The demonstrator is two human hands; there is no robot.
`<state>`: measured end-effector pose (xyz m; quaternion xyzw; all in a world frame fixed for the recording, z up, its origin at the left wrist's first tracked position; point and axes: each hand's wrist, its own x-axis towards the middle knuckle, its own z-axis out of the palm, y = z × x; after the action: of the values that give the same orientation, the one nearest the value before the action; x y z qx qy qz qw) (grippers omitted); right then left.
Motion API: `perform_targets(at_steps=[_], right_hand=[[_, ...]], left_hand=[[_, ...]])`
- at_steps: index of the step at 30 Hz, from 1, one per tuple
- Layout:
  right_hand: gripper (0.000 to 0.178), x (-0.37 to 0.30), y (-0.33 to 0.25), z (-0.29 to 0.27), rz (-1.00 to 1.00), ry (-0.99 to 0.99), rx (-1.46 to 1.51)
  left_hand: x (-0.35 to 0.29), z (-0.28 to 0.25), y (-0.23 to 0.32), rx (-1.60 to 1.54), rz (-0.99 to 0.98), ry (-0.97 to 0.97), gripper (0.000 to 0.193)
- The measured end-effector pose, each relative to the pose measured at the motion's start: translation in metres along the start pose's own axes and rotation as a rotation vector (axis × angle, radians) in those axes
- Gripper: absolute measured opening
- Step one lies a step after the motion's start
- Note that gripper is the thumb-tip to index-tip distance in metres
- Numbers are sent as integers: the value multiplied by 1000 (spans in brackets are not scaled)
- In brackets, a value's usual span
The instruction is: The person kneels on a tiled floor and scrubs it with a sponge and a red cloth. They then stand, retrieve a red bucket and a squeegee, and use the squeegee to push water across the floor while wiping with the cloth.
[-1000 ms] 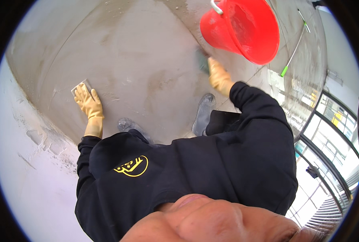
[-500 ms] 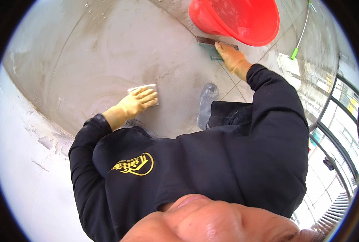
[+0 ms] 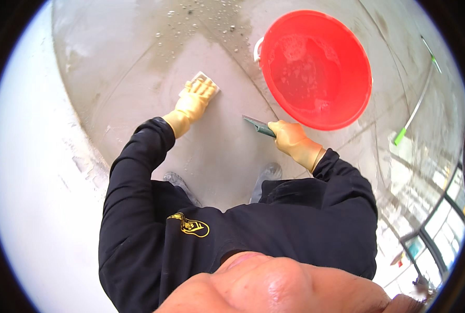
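My left hand (image 3: 192,104), in a yellow rubber glove, presses flat fingers over a whitish sponge (image 3: 203,76) on the wet, grout-smeared floor (image 3: 216,146). The glove hides most of the sponge. To its right, my right hand (image 3: 295,142), gloved alike, is closed round one end of a green grout float (image 3: 262,128). The float's greyish edge points left, and its far end stands a little apart from the sponge. Just beyond my right hand stands a red bucket (image 3: 368,78) holding cloudy, foamy water.
A white wall (image 3: 34,172) curves along the left side. Gravel-like specks or drops (image 3: 190,21) dot the floor at the far end. A pole with a green grip (image 3: 400,136) lies at the right, near window frames (image 3: 431,245). My boots (image 3: 270,172) are close below.
My right hand has drawn the float back from beside the bucket toward the middle, now seen nearly edge-on. The left hand has slid the sponge farther away. More of the bucket shows.
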<state>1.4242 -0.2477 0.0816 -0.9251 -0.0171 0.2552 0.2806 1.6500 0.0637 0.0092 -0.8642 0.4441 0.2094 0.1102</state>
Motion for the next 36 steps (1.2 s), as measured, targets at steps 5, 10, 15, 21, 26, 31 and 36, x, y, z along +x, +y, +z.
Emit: perform_targets(at_steps=[5, 10, 15, 21, 26, 31, 36], right_hand=[[10, 23, -2, -19, -111, 49, 22], [10, 30, -7, -16, -146, 124, 22], [11, 33, -15, -11, -9, 18, 33], [18, 35, -40, -16, 89, -13, 13], [15, 51, -87, -28, 72, -197, -119], [17, 94, -145, -50, -54, -245, -157], [27, 169, -189, -60, 0, -138, -178]], left_hand=[[5, -26, 23, -36, -47, -130, 68], [12, -50, 46, -218, -320, -196, 65], [-13, -44, 25, 31, -114, -197, 86], [-12, -40, -82, 111, 144, -243, 91], [-21, -46, -134, 72, 288, -463, 83], [-65, -38, -203, -24, 193, -329, 77], [-96, 24, -286, -108, -171, 50, 48]])
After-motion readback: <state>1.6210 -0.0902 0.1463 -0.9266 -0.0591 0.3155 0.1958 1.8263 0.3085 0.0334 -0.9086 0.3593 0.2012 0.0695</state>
